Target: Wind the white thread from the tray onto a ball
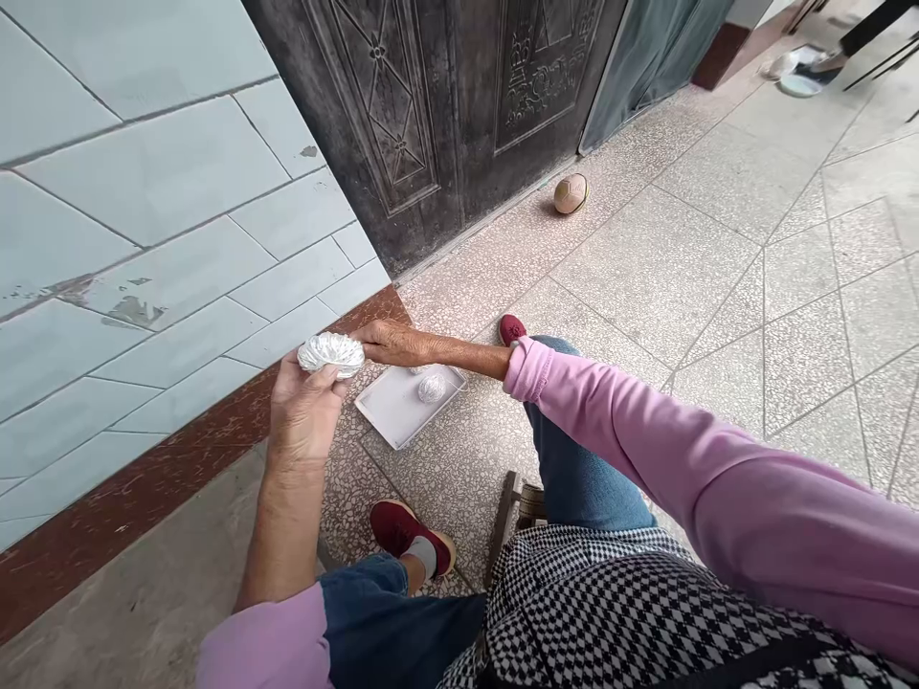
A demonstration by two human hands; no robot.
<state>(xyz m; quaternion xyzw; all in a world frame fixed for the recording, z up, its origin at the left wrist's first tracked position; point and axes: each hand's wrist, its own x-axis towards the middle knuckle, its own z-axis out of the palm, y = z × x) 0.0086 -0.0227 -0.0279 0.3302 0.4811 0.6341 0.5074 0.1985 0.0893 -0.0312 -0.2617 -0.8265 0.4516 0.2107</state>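
Note:
My left hand [305, 407] is raised in front of me, its fingers closed on a crinkled, folded piece of silver foil [331, 353]. My right hand [390, 342] reaches across from the right, and its fingertips pinch the right edge of that same foil piece. Below the hands a white rectangular tray [392, 407] lies on the speckled floor. A second shaped silver foil piece [432, 388] rests in the tray. Both my arms wear pink sleeves.
I sit on a low wooden stool [511, 512], with red shoes [408, 531] on the terrazzo floor. A pale tiled wall [144, 220] stands to the left and a dark carved door [445, 105] ahead. A ball [571, 193] lies by the door.

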